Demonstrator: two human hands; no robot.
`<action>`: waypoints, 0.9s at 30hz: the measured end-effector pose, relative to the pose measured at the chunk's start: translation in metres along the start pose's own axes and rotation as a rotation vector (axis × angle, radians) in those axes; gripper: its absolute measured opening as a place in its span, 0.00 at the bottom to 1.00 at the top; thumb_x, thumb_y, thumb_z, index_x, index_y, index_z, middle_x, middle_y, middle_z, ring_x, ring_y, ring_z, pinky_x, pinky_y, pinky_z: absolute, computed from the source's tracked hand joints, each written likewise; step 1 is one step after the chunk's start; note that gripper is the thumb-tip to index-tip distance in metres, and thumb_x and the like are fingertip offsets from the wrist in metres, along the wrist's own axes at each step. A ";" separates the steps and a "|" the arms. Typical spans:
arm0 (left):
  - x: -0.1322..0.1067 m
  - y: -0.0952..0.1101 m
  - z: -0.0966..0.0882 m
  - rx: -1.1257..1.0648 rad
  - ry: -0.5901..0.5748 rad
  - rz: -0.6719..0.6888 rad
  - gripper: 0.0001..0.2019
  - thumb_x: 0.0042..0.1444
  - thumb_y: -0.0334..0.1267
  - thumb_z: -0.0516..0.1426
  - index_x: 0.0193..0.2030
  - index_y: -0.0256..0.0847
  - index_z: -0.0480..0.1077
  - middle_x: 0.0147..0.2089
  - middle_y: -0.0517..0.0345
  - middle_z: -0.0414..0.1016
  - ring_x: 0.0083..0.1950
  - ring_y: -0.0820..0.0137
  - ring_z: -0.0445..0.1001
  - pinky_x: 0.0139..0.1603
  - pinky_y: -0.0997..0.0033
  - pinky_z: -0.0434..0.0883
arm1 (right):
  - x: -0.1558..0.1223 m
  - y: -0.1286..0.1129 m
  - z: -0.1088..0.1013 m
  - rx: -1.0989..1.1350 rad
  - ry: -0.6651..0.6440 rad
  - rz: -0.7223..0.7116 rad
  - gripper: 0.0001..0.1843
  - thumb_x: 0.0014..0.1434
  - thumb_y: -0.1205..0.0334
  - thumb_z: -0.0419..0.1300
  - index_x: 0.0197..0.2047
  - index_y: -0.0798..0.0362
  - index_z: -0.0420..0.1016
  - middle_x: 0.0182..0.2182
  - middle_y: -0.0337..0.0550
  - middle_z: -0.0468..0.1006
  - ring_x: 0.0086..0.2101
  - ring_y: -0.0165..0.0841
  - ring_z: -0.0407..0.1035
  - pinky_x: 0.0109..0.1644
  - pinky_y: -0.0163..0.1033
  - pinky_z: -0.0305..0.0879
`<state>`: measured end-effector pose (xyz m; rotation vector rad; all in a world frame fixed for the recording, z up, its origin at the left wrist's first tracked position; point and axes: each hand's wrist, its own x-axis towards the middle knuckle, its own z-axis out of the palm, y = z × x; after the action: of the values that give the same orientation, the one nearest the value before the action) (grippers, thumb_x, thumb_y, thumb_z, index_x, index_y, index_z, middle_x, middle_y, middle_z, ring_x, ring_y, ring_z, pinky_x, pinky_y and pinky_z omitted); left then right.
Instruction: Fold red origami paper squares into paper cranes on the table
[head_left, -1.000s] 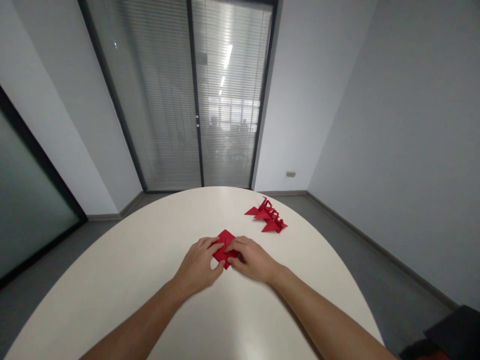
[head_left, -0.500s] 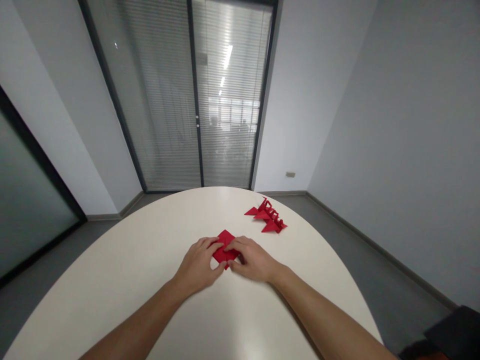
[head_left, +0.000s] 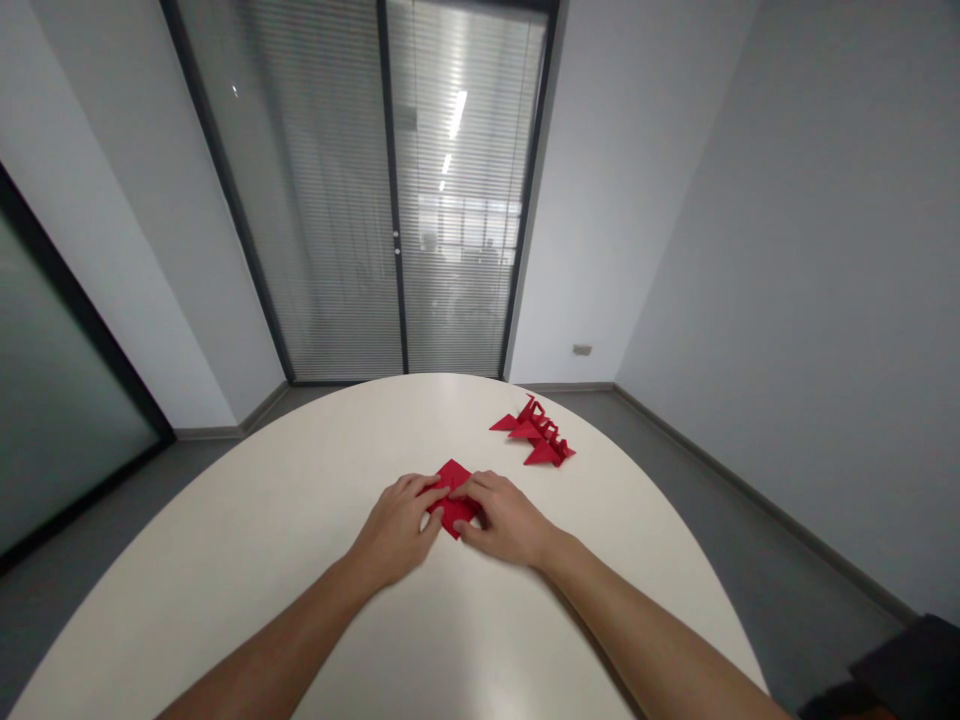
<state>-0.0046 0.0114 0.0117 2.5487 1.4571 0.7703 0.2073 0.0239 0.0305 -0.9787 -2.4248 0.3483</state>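
Paper creasing seems in hand: a red origami sheet [head_left: 459, 512] lies on the bench [head_left: 247, 540], under left hand [head_left: 397, 525], fingers loosely spread, and right hand [head_left: 506, 515], fingers curled; whether either pinches it, I cannot tell. Next move likely calls for steady pressure along aligned edges.

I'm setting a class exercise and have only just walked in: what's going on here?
A person's bare left hand and right hand are both on a small, diamond-shaped piece of red paper, which lies on a curved-edged, off-white table. The hands cover part of it; whether they pinch or press is unclear. Farther off to the right, a group of pointed red folded-paper figures sits apart from both hands.
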 end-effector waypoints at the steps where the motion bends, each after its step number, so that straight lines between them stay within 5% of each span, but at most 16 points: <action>1: 0.000 0.000 0.001 0.003 0.005 -0.001 0.17 0.63 0.35 0.53 0.57 0.44 0.74 0.58 0.50 0.76 0.58 0.59 0.70 0.60 0.53 0.68 | 0.000 0.001 0.000 0.009 -0.007 -0.012 0.21 0.57 0.61 0.64 0.54 0.50 0.74 0.45 0.48 0.78 0.45 0.41 0.70 0.51 0.45 0.64; 8: 0.001 0.006 0.000 0.041 0.006 -0.026 0.18 0.60 0.42 0.58 0.56 0.43 0.74 0.56 0.48 0.76 0.58 0.55 0.70 0.59 0.50 0.69 | -0.001 0.002 -0.005 0.046 -0.042 -0.081 0.28 0.51 0.60 0.68 0.56 0.50 0.73 0.49 0.48 0.78 0.48 0.43 0.70 0.55 0.48 0.63; 13: -0.003 0.007 -0.001 0.026 0.020 0.017 0.23 0.57 0.45 0.60 0.59 0.45 0.71 0.59 0.47 0.74 0.60 0.53 0.69 0.61 0.48 0.67 | 0.000 0.001 -0.004 0.034 0.000 -0.022 0.18 0.61 0.65 0.59 0.55 0.51 0.74 0.44 0.47 0.80 0.44 0.39 0.71 0.51 0.45 0.65; 20: -0.008 0.004 0.000 -0.032 0.049 0.068 0.30 0.59 0.44 0.59 0.67 0.43 0.61 0.69 0.46 0.65 0.68 0.54 0.64 0.67 0.49 0.63 | 0.001 0.002 0.000 0.016 0.090 0.048 0.28 0.63 0.59 0.59 0.66 0.51 0.64 0.63 0.54 0.68 0.59 0.44 0.64 0.63 0.52 0.59; 27: -0.008 0.000 0.003 -0.080 0.081 0.018 0.34 0.59 0.46 0.59 0.70 0.39 0.56 0.68 0.41 0.65 0.67 0.52 0.65 0.66 0.45 0.64 | 0.003 0.000 -0.001 0.029 0.091 0.146 0.29 0.59 0.60 0.62 0.64 0.52 0.65 0.49 0.51 0.77 0.48 0.42 0.70 0.54 0.48 0.64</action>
<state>-0.0062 0.0052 0.0064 2.5023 1.3970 0.9254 0.2059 0.0264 0.0320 -1.1368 -2.2671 0.3803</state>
